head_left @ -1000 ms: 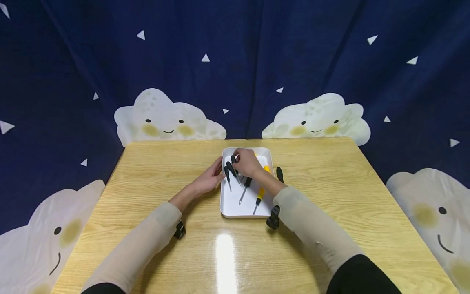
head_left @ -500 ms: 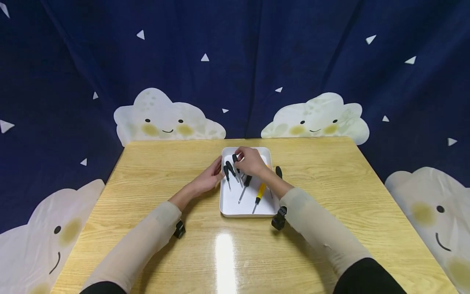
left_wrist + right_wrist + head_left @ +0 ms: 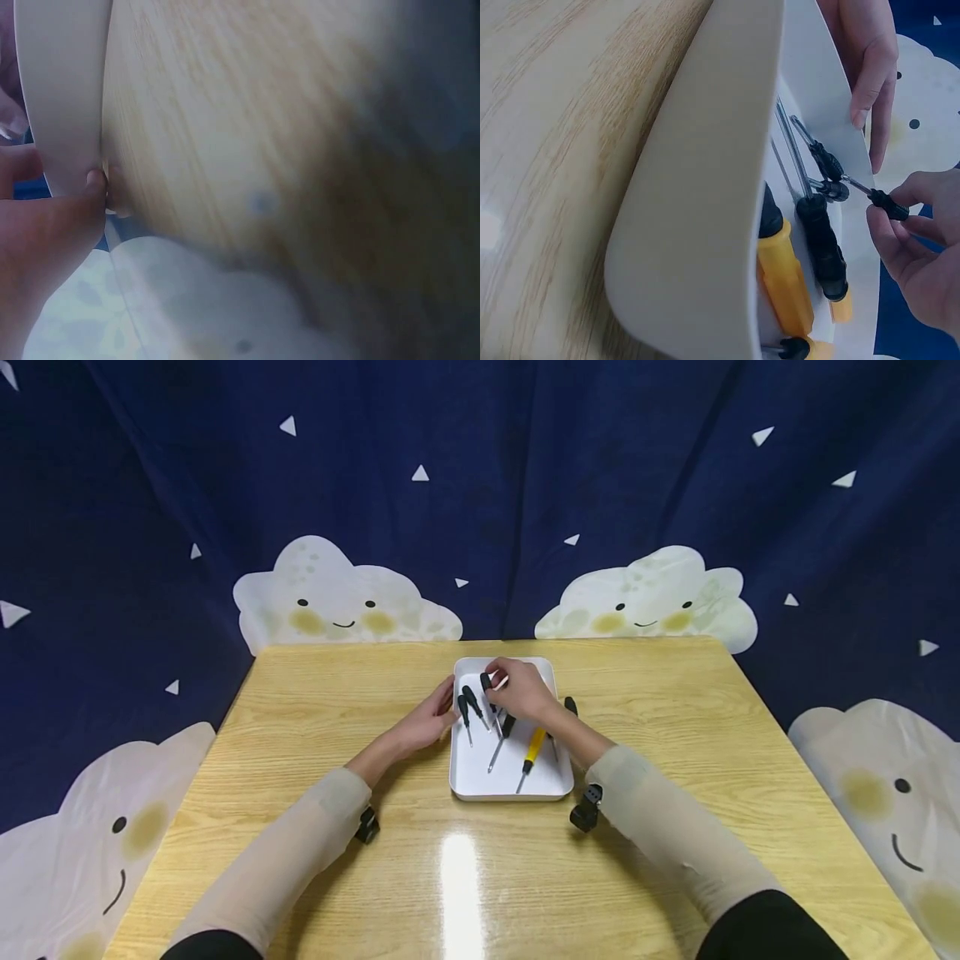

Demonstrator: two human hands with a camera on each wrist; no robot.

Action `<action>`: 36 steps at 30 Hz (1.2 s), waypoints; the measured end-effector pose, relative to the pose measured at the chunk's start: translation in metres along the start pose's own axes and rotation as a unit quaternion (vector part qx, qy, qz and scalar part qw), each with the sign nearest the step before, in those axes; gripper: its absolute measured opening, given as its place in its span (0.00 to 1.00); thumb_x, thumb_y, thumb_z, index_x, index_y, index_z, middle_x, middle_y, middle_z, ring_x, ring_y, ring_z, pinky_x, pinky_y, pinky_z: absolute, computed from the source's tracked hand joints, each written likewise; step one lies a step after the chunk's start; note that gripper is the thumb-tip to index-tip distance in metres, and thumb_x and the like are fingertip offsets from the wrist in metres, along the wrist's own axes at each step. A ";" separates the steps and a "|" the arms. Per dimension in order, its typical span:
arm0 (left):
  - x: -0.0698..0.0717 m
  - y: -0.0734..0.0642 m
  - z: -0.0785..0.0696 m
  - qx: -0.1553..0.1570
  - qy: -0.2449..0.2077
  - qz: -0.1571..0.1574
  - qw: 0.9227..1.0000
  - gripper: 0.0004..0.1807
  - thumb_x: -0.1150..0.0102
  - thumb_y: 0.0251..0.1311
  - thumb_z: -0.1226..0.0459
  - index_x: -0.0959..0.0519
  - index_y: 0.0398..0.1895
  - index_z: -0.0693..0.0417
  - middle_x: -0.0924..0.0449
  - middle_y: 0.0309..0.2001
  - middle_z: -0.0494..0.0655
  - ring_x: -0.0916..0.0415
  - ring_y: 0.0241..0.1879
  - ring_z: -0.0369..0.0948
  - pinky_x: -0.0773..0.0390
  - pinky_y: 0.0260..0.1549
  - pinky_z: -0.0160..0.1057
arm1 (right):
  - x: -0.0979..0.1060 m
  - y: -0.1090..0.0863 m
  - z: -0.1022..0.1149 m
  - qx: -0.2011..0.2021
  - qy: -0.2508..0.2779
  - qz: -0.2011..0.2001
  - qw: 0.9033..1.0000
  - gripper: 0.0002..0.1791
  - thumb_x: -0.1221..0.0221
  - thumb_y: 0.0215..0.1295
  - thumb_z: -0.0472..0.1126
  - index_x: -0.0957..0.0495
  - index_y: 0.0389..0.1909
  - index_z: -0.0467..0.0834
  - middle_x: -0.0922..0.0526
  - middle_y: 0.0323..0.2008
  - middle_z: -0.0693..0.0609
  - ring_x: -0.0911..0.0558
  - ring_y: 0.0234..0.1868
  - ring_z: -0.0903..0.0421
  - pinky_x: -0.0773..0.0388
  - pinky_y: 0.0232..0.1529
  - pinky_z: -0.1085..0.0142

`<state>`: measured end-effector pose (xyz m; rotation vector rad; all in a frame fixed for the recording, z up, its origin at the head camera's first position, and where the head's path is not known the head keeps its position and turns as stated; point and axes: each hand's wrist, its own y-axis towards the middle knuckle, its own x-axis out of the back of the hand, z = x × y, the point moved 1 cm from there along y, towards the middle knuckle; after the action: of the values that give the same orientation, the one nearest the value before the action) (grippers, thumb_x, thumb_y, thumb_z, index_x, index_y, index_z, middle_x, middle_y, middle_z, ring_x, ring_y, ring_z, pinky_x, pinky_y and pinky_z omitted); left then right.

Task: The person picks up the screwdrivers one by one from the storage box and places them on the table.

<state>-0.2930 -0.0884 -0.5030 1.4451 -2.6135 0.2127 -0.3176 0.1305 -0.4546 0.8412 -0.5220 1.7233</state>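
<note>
A white tray (image 3: 468,785) holds several screwdrivers. My right hand (image 3: 523,692) pinches the black handle of a small screwdriver (image 3: 889,205) between thumb and fingers, over the tray's far part. Its thin shaft points down toward the tray floor. At the left wall, my left hand (image 3: 427,722) holds the rim, thumb over the inner side and fingers along the outside. Two small black-handled screwdrivers lie near that wall, one screwdriver (image 3: 462,706) beside the other. A larger black screwdriver (image 3: 823,247) and a yellow-handled screwdriver (image 3: 786,277) lie closer to the right. My right forearm hides part of the tray.
A black handle (image 3: 572,705) shows at the tray's right edge, partly behind my forearm. The tray stands on a wooden table (image 3: 315,685), toward its far edge. Behind the table hangs a dark blue curtain (image 3: 495,485) with cloud prints.
The right hand has shifted a little to the right, carrying the small screwdriver with it; its handle now stands farther from the left pair. The left hand stays at the tray's wall.
</note>
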 end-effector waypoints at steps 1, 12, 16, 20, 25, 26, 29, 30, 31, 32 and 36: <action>0.000 0.000 0.000 -0.002 0.000 0.000 1.000 0.40 0.59 0.80 0.73 0.65 0.86 0.62 0.63 0.86 0.61 0.62 0.84 0.53 0.57 0.82 0.50 | 0.001 -0.001 -0.001 0.001 0.001 0.000 1.000 0.20 0.30 0.65 0.38 0.18 0.57 0.39 0.14 0.39 0.49 0.15 0.38 0.53 0.18 0.40 0.64; 0.000 -0.001 -0.001 0.009 0.014 -0.007 1.000 0.40 0.58 0.80 0.73 0.66 0.86 0.61 0.64 0.86 0.60 0.62 0.85 0.52 0.57 0.82 0.48 | 0.015 -0.011 -0.005 0.006 0.020 -0.003 1.000 0.20 0.31 0.64 0.36 0.18 0.57 0.38 0.14 0.40 0.48 0.15 0.40 0.51 0.18 0.43 0.62; 0.001 -0.001 -0.001 0.012 0.019 -0.008 1.000 0.40 0.58 0.81 0.72 0.66 0.86 0.61 0.64 0.86 0.59 0.63 0.85 0.51 0.57 0.82 0.47 | 0.020 -0.011 -0.007 0.003 0.028 -0.006 1.000 0.20 0.30 0.63 0.36 0.18 0.56 0.38 0.14 0.40 0.47 0.14 0.40 0.51 0.18 0.43 0.62; 0.001 -0.001 -0.001 0.015 0.022 -0.006 1.000 0.40 0.58 0.81 0.71 0.66 0.87 0.60 0.64 0.86 0.58 0.63 0.85 0.51 0.57 0.82 0.47 | 0.026 -0.014 -0.010 0.001 0.029 -0.011 1.000 0.20 0.30 0.63 0.36 0.17 0.56 0.39 0.14 0.40 0.48 0.14 0.40 0.51 0.18 0.42 0.62; 0.001 -0.001 0.000 0.012 0.022 -0.005 1.000 0.40 0.58 0.81 0.71 0.66 0.87 0.60 0.64 0.86 0.59 0.63 0.85 0.51 0.58 0.82 0.47 | 0.032 -0.018 -0.016 0.005 0.033 -0.016 0.999 0.21 0.30 0.63 0.36 0.18 0.58 0.39 0.14 0.39 0.48 0.14 0.40 0.50 0.19 0.42 0.61; 0.001 -0.001 0.000 0.012 0.022 -0.004 1.000 0.40 0.58 0.81 0.71 0.66 0.86 0.60 0.64 0.86 0.59 0.63 0.85 0.51 0.58 0.82 0.47 | 0.033 -0.019 -0.017 0.005 0.035 -0.016 0.999 0.22 0.30 0.63 0.36 0.18 0.58 0.38 0.14 0.39 0.47 0.14 0.40 0.50 0.18 0.42 0.61; 0.001 -0.001 0.000 0.011 0.022 -0.004 1.000 0.40 0.59 0.81 0.71 0.66 0.86 0.61 0.65 0.86 0.59 0.64 0.85 0.51 0.58 0.82 0.47 | 0.035 -0.022 -0.020 0.002 0.038 -0.016 0.999 0.23 0.31 0.63 0.36 0.18 0.60 0.38 0.14 0.40 0.47 0.14 0.41 0.50 0.18 0.42 0.61; 0.001 -0.001 0.000 0.013 0.022 -0.004 1.000 0.40 0.58 0.81 0.71 0.66 0.86 0.61 0.65 0.86 0.59 0.64 0.85 0.51 0.58 0.82 0.47 | 0.036 -0.022 -0.021 -0.001 0.040 -0.016 0.999 0.23 0.31 0.64 0.35 0.18 0.60 0.38 0.14 0.40 0.47 0.14 0.41 0.49 0.18 0.42 0.61; 0.001 -0.001 0.000 0.015 0.023 -0.004 1.000 0.40 0.58 0.81 0.71 0.66 0.86 0.60 0.65 0.86 0.59 0.64 0.85 0.50 0.58 0.82 0.47 | 0.037 -0.023 -0.022 -0.002 0.039 -0.016 0.999 0.22 0.31 0.64 0.35 0.18 0.59 0.38 0.14 0.40 0.47 0.14 0.41 0.49 0.18 0.43 0.61; 0.001 -0.001 0.000 0.015 0.023 -0.003 1.000 0.40 0.58 0.81 0.71 0.67 0.86 0.60 0.65 0.86 0.59 0.64 0.85 0.50 0.58 0.82 0.47 | 0.037 -0.023 -0.024 -0.003 0.038 -0.016 0.999 0.22 0.31 0.64 0.35 0.18 0.59 0.38 0.14 0.40 0.47 0.14 0.41 0.49 0.18 0.43 0.61; 0.000 -0.001 0.000 0.020 0.026 -0.002 0.999 0.40 0.58 0.82 0.71 0.67 0.86 0.60 0.65 0.86 0.59 0.64 0.85 0.50 0.57 0.82 0.46 | 0.041 -0.025 -0.027 -0.003 0.040 -0.018 0.999 0.21 0.31 0.63 0.35 0.17 0.58 0.38 0.14 0.40 0.46 0.14 0.42 0.49 0.18 0.44 0.61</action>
<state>-0.2926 -0.0892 -0.5028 1.4365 -2.5781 0.2991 -0.3075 0.1834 -0.4424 0.7707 -0.4549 1.7133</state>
